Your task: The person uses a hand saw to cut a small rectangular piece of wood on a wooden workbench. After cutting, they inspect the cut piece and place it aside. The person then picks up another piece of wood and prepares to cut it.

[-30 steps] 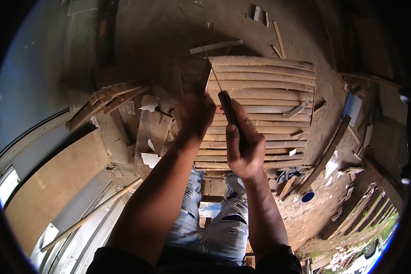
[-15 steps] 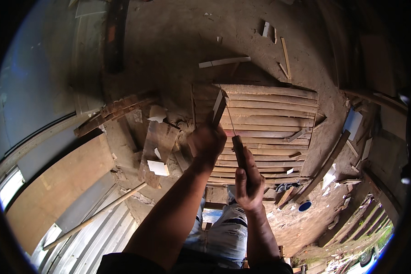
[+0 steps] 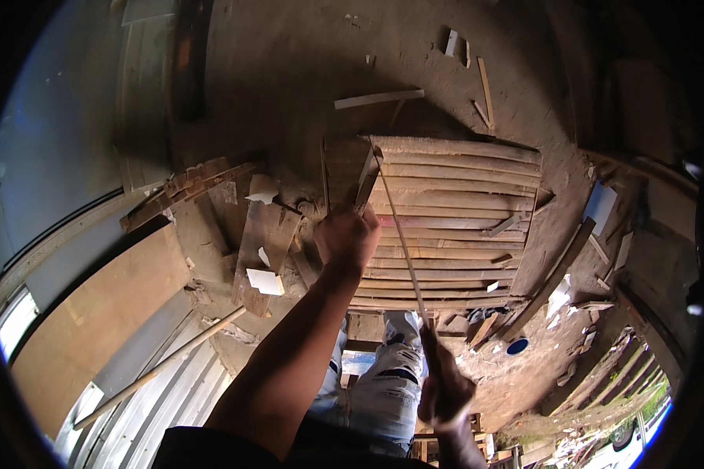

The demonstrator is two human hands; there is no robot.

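My left hand is closed around a narrow wooden piece that points away from me over a slatted bamboo platform. My right hand grips the dark handle of a long-bladed hand tool, low and close to my right leg. The thin blade shows nearly edge-on, so its teeth or cutting edge cannot be made out. From the handle it slants up and leftward to the far end of the wooden piece, where the two appear to meet.
Left of the platform stand a board with white scraps and a long pole by corrugated sheeting. Offcuts lie on the dirt floor beyond. To the right are a curved plank and a blue round object.
My right hand has drawn the tool's handle back toward my body and slightly right, and more blade shows. My left hand keeps its hold on the wooden piece, almost unmoved.
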